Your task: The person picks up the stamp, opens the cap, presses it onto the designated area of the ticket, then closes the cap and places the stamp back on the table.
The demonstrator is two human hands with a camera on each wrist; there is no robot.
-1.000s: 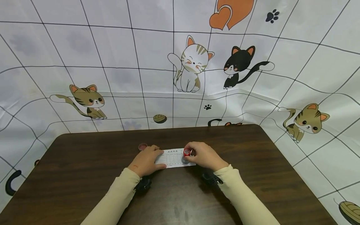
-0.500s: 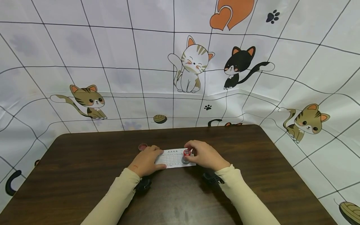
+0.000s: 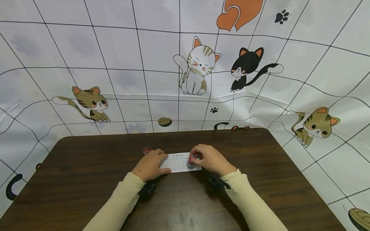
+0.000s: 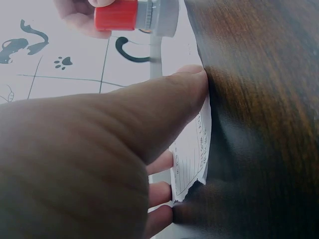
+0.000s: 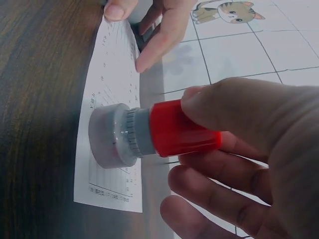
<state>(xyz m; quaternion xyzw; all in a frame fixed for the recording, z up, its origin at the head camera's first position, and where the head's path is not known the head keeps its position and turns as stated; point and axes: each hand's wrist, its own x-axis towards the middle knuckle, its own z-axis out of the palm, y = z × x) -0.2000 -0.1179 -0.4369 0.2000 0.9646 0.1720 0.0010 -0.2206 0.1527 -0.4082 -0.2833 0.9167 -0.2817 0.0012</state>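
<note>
A form printed with a table, a white paper slip, lies on the table between both hands. My right hand pinches the red handle of a stamp between thumb and fingers. The stamp stands upright near the slip's right end, its grey round base on the paper. At the slip's left end my left hand rests with its thumb on the near edge and its fingers along the far edge. The slip's torn, jagged end shows beneath that hand in the left wrist view.
A small round clear cap with a reddish tint lies just beyond the left hand. The dark wooden table has rounded back corners. Behind it hangs a white sheet printed with cats and grid lines.
The right hand has shifted very slightly up and right around the red handle. The stamp stays in the same spot on the slip, and the left hand has not moved.
</note>
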